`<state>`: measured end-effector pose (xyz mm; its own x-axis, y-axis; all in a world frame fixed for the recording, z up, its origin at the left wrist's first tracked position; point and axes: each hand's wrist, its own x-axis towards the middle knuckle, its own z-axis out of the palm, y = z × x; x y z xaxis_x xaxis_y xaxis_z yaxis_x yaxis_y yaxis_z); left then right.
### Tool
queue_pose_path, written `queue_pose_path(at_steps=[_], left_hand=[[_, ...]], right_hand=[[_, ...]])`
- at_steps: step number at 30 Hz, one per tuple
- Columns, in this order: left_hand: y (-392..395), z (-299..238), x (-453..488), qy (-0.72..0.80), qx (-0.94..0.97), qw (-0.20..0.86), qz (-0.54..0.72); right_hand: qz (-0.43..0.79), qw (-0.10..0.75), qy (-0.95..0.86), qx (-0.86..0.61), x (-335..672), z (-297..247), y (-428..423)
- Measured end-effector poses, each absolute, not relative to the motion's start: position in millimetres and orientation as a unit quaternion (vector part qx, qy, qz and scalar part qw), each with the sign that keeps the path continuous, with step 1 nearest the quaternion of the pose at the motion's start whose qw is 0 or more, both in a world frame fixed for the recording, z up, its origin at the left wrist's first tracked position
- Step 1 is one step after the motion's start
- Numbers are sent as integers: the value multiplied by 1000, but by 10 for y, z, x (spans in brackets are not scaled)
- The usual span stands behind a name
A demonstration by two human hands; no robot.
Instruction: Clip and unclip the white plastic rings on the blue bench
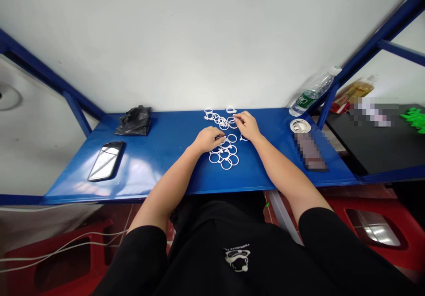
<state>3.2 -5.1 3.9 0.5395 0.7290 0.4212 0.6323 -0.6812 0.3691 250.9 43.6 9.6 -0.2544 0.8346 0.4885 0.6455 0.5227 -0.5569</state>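
Several white plastic rings with small knobs lie in two groups on a blue table. My left hand point(209, 140) is closed at the upper left edge of the near group point(226, 165), its fingertips on a white ring there. Just beyond, my right hand point(247, 126) pinches the edge of a white ring point(231, 125) at the right side of the far group point(212, 117). One more ring point(244, 139) lies partly hidden under my right wrist. A single ring point(230, 109) sits apart near the wall.
A black plastic bag point(134, 121) and a phone point(106, 161) lie on the left of the table point(159, 154). On the right are a water bottle point(312, 94), a white roll point(300, 126) and a blurred-out object point(311, 152). Blue metal bars frame both sides.
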Motion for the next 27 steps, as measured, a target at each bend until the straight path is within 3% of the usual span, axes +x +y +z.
queue_pose_path(at_steps=[9,19,27], left_hand=[[-77,61,61,389,868,99,293],[-28,16,-6,429,837,95,326],[-17,-17,-8,426,831,80,349]], right_hand=[[127,425,-776,-448,2497,118,414],[162,404,-820,-372,2301,124,269],[124,363,-857,-344,2223,161,178]])
